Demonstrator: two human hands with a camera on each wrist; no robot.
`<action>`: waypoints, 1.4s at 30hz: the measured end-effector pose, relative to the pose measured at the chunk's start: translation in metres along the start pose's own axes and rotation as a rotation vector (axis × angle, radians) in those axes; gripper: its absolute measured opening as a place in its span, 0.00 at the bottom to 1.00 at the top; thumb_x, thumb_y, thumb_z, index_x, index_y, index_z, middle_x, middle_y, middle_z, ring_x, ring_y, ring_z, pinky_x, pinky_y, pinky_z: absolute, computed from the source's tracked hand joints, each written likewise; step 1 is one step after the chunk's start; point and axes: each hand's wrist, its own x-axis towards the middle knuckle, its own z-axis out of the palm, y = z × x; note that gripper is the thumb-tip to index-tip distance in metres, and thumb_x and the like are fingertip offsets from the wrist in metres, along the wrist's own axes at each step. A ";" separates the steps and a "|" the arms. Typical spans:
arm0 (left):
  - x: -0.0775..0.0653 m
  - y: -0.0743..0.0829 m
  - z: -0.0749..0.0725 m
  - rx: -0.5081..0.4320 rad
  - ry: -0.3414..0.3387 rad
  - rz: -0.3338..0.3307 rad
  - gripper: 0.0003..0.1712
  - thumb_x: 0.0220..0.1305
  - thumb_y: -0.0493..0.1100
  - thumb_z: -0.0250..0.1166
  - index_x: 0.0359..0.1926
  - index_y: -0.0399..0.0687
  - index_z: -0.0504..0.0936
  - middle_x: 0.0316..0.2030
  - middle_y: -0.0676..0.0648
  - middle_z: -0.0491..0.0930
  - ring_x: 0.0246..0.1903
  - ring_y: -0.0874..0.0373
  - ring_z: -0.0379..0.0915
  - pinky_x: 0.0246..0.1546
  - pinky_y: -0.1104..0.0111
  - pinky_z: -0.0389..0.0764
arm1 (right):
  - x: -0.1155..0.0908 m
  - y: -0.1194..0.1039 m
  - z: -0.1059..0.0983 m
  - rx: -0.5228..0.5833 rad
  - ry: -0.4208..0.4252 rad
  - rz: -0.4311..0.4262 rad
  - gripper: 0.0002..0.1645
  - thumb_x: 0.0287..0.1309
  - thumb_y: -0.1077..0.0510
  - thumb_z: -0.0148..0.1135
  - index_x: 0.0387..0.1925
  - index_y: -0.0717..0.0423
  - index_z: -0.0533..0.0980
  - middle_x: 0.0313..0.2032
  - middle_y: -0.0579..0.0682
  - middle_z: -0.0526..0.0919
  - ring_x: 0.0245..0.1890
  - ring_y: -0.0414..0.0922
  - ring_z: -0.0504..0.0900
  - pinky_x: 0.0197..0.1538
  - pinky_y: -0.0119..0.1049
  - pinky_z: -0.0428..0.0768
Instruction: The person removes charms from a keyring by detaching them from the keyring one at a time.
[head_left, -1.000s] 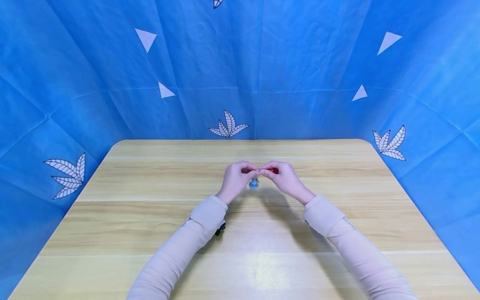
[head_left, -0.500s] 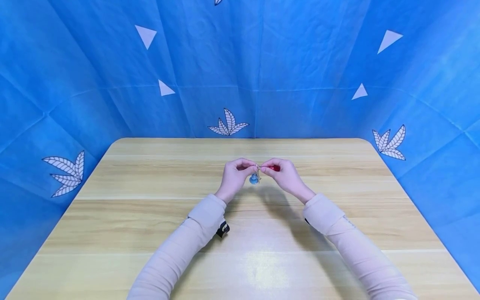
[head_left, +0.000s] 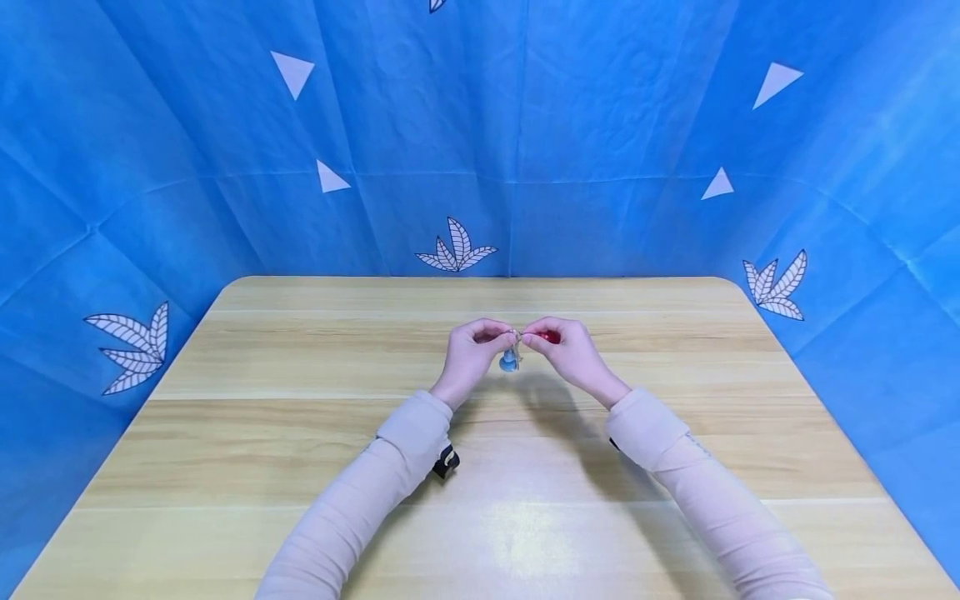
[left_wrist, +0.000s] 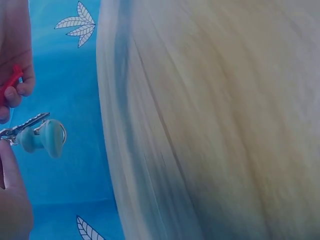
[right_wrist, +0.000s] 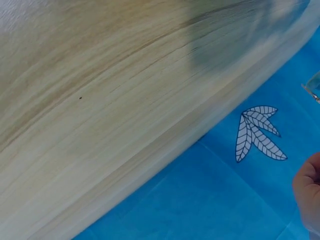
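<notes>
Both hands meet over the middle of the table, fingertips almost together. My left hand point(head_left: 471, 358) pinches a bunch of keys by its top. From it hang a light blue charm point(head_left: 508, 362), rounded with a flared end, and a metal key point(left_wrist: 36, 120); a thin metal ring circles the charm in the left wrist view. My right hand point(head_left: 572, 354) pinches close beside the left fingertips and has a slim red piece point(head_left: 550, 337) under its fingers. That red piece is partly hidden by the fingers, and I cannot tell its kind.
A pale wood table point(head_left: 300, 467) lies under the hands. Blue cloth point(head_left: 600, 125) with white leaf and triangle prints surrounds its back and sides. A black wrist device point(head_left: 446, 461) sticks out beneath the left sleeve.
The fingertips, close together a second ago, have come slightly apart, showing a small metal part between them. The blue charm swings a little under the left fingers.
</notes>
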 end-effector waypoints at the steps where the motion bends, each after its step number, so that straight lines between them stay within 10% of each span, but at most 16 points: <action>1: 0.000 0.000 0.000 0.009 -0.009 0.008 0.09 0.54 0.38 0.67 0.36 0.39 0.82 0.33 0.47 0.81 0.31 0.61 0.74 0.38 0.71 0.77 | 0.000 0.000 0.000 -0.008 -0.001 -0.005 0.09 0.57 0.59 0.60 0.36 0.60 0.80 0.31 0.54 0.82 0.26 0.42 0.70 0.27 0.29 0.69; 17: 0.000 0.003 0.001 0.413 -0.089 0.190 0.06 0.56 0.41 0.66 0.33 0.43 0.84 0.30 0.48 0.84 0.31 0.60 0.78 0.37 0.73 0.79 | -0.002 0.003 0.003 -0.079 -0.023 -0.040 0.07 0.56 0.59 0.61 0.35 0.59 0.80 0.31 0.52 0.82 0.25 0.42 0.70 0.25 0.28 0.69; 42: 0.005 0.000 -0.001 0.145 0.009 0.017 0.08 0.52 0.38 0.68 0.33 0.38 0.83 0.31 0.41 0.82 0.27 0.60 0.72 0.31 0.75 0.73 | 0.000 0.005 0.004 -0.006 0.048 -0.032 0.08 0.55 0.59 0.62 0.36 0.57 0.81 0.35 0.53 0.83 0.30 0.44 0.75 0.30 0.31 0.75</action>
